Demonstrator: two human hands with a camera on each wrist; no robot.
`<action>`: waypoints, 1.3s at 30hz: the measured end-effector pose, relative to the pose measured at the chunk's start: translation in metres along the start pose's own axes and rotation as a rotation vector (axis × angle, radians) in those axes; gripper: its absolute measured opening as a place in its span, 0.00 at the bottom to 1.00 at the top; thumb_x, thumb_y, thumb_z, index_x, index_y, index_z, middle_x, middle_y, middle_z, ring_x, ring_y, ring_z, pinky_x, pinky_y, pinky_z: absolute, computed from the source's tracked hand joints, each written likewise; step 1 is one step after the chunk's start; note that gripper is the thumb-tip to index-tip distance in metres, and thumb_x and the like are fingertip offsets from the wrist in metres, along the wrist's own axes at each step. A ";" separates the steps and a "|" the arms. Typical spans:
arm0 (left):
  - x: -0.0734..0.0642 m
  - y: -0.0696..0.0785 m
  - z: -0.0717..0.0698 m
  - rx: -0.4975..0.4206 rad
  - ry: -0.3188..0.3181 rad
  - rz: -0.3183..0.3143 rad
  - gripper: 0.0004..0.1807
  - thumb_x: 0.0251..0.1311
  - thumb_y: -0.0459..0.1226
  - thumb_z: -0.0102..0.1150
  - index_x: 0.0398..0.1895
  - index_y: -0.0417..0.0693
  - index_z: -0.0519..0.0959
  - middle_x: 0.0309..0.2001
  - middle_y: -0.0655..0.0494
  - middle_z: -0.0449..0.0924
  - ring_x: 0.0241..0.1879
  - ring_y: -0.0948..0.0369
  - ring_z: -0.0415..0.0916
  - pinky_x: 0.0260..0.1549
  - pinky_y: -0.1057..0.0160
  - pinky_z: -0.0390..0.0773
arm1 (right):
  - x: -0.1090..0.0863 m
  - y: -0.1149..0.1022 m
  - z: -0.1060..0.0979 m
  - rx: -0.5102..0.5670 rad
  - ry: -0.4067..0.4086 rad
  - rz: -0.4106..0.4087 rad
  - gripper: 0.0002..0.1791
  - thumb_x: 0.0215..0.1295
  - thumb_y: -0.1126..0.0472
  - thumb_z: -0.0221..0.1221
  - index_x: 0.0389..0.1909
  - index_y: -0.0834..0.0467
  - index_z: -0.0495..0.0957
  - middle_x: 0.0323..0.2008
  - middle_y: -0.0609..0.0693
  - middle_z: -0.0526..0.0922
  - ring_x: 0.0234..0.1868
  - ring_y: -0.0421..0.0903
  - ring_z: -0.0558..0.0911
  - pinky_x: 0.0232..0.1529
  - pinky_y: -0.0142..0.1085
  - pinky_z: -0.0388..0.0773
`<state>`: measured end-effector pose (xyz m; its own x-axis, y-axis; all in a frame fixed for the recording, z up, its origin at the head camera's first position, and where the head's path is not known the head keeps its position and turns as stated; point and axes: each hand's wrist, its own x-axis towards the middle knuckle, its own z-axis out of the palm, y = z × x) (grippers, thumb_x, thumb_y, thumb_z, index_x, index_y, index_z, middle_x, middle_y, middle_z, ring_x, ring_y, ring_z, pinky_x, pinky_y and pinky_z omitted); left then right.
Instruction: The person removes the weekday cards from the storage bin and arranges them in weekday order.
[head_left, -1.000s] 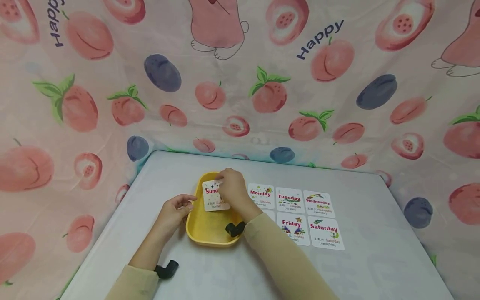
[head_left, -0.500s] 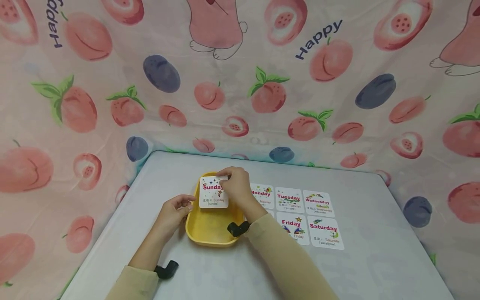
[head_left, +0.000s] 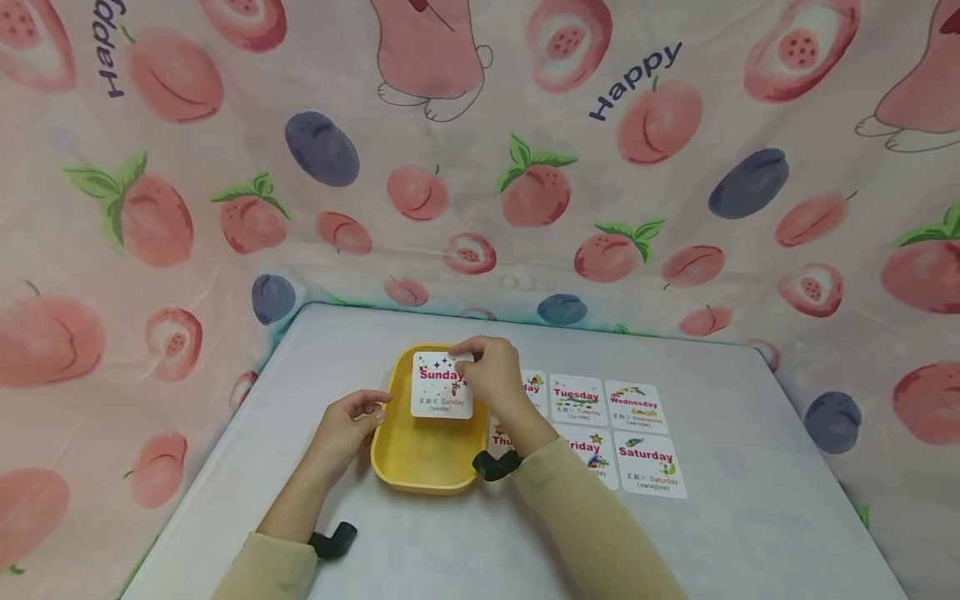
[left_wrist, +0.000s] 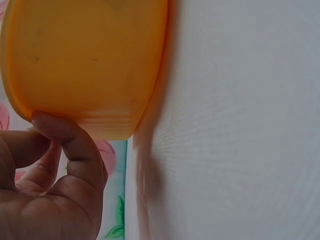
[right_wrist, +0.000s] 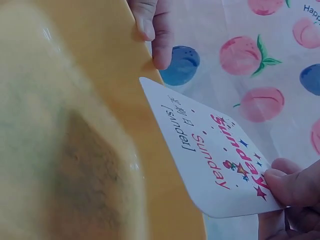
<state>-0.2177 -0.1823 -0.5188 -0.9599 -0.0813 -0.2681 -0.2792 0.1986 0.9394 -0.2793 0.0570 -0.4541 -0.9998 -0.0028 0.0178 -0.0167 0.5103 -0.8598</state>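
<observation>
Over the far part of a yellow plastic tray [head_left: 423, 454], my right hand [head_left: 492, 379] pinches a white "Sunday" card [head_left: 441, 390] by its upper right edge. In the right wrist view the thumb [right_wrist: 290, 185] lies on the printed face of the card, which is tilted above the tray's rim. At the tray's left side my left hand [head_left: 348, 429] holds the rim between thumb and fingers. From the left wrist view, a fingertip [left_wrist: 47, 122] touches the tray's edge. No other card shows inside the tray.
Right of the tray lie two rows of weekday cards: Tuesday [head_left: 576, 400], Wednesday [head_left: 636, 407], Friday [head_left: 588, 454] and Saturday [head_left: 649, 464] show; my right hand and arm partly cover others. A fruit-print cloth [head_left: 480, 167] hangs behind the white table [head_left: 750, 467].
My right hand has lifted the Sunday card from the tray, first slightly left and up, then to the right. The left hand has stayed at the rim.
</observation>
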 end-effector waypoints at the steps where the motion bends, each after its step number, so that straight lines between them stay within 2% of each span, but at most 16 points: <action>1: 0.000 0.000 0.000 0.000 0.000 0.001 0.15 0.77 0.31 0.59 0.62 0.45 0.84 0.48 0.50 0.77 0.47 0.55 0.73 0.37 0.70 0.80 | -0.001 0.001 -0.002 0.000 0.004 0.003 0.12 0.69 0.67 0.68 0.44 0.47 0.93 0.53 0.47 0.88 0.49 0.49 0.80 0.54 0.41 0.85; 12: 0.001 -0.002 0.000 -0.020 -0.007 0.022 0.15 0.76 0.29 0.58 0.61 0.42 0.83 0.45 0.51 0.77 0.42 0.57 0.74 0.35 0.69 0.80 | -0.014 0.009 -0.033 0.036 0.041 0.036 0.12 0.67 0.67 0.69 0.44 0.47 0.94 0.56 0.47 0.88 0.54 0.49 0.81 0.61 0.45 0.82; 24: 0.000 0.000 0.001 -0.024 -0.010 0.016 0.16 0.76 0.28 0.58 0.62 0.40 0.83 0.45 0.50 0.76 0.41 0.57 0.74 0.35 0.69 0.80 | -0.032 0.038 -0.068 0.039 0.039 0.085 0.12 0.68 0.64 0.69 0.47 0.48 0.93 0.58 0.48 0.88 0.55 0.49 0.80 0.58 0.43 0.77; 28: -0.001 0.001 0.002 -0.028 -0.010 0.005 0.16 0.75 0.28 0.58 0.62 0.40 0.83 0.45 0.50 0.76 0.40 0.57 0.74 0.34 0.69 0.79 | -0.040 0.050 -0.076 0.019 0.044 0.120 0.12 0.68 0.65 0.69 0.48 0.49 0.92 0.61 0.50 0.87 0.61 0.52 0.80 0.66 0.50 0.77; 31: -0.001 0.001 0.002 -0.028 -0.005 -0.002 0.16 0.76 0.28 0.58 0.62 0.40 0.83 0.44 0.51 0.76 0.39 0.57 0.74 0.33 0.69 0.78 | -0.046 0.059 -0.082 0.007 0.042 0.150 0.13 0.68 0.67 0.68 0.48 0.50 0.92 0.66 0.53 0.84 0.71 0.56 0.78 0.75 0.56 0.72; 33: -0.002 0.002 0.001 -0.029 -0.003 -0.002 0.16 0.76 0.28 0.58 0.62 0.40 0.82 0.44 0.51 0.76 0.39 0.57 0.74 0.32 0.70 0.79 | -0.050 0.064 -0.085 0.012 0.036 0.172 0.13 0.67 0.67 0.68 0.49 0.51 0.92 0.69 0.54 0.82 0.75 0.57 0.75 0.77 0.57 0.70; 36: -0.003 0.003 0.001 -0.031 -0.002 0.005 0.15 0.76 0.28 0.58 0.62 0.39 0.82 0.44 0.51 0.76 0.39 0.57 0.74 0.32 0.69 0.78 | -0.055 0.069 -0.090 0.027 0.023 0.200 0.13 0.68 0.67 0.68 0.49 0.52 0.92 0.73 0.55 0.78 0.76 0.58 0.73 0.78 0.57 0.68; 39: -0.004 0.004 0.001 -0.031 -0.007 0.013 0.15 0.76 0.28 0.58 0.63 0.38 0.82 0.44 0.51 0.76 0.39 0.57 0.73 0.32 0.69 0.78 | -0.061 0.074 -0.095 0.044 0.014 0.223 0.12 0.68 0.67 0.68 0.48 0.53 0.92 0.73 0.55 0.78 0.71 0.56 0.73 0.75 0.55 0.69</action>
<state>-0.2148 -0.1806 -0.5144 -0.9637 -0.0725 -0.2571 -0.2660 0.1695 0.9490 -0.2191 0.1765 -0.4700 -0.9787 0.1181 -0.1681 0.2039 0.4588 -0.8648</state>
